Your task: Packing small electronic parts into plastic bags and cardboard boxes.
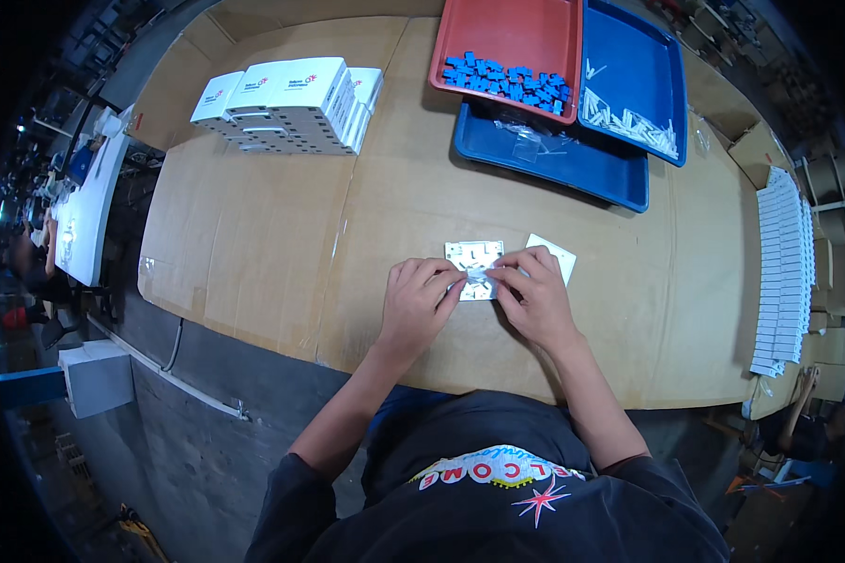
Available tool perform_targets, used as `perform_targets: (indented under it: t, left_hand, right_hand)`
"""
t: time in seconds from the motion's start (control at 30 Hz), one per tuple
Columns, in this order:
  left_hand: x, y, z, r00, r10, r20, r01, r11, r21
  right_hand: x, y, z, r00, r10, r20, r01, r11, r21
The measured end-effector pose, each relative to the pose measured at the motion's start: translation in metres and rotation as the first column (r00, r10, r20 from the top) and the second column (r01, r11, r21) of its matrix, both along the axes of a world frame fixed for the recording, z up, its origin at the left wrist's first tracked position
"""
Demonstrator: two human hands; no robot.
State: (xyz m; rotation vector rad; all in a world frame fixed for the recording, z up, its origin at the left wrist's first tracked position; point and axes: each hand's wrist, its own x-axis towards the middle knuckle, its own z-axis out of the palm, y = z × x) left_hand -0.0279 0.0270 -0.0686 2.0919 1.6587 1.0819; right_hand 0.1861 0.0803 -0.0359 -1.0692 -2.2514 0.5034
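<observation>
My left hand (415, 302) and my right hand (536, 298) meet over a small white square plate (472, 254) lying on the cardboard-covered table (272, 235). Both pinch a small clear plastic bag (477, 278) between thumbs and fingertips, just above the plate's near edge. A second white square piece (554, 253) lies tilted right behind my right hand. What is inside the bag cannot be made out.
A stack of white boxes (286, 103) stands at the far left. A red tray (512, 42) with several blue parts and blue trays (629, 66) with white parts and clear bags sit at the far right. A row of white plates (784, 272) lines the right edge.
</observation>
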Motion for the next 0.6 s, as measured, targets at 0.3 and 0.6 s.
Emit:
perform_targets:
  t: [0.3,0.6]
  left_hand:
    - [-0.003,-0.009,0.003,0.994,-0.071,-0.080,0.073,0.997,0.015]
    - [-0.001,-0.004,0.013,0.995,-0.087,-0.055,0.088,0.996,0.028]
  right_hand:
    - [0.001,0.014,0.020,0.974,0.190,0.125,-0.184,0.981,-0.058]
    - [0.008,0.042,0.046,0.797,0.405,0.448,-0.377,0.913,-0.154]
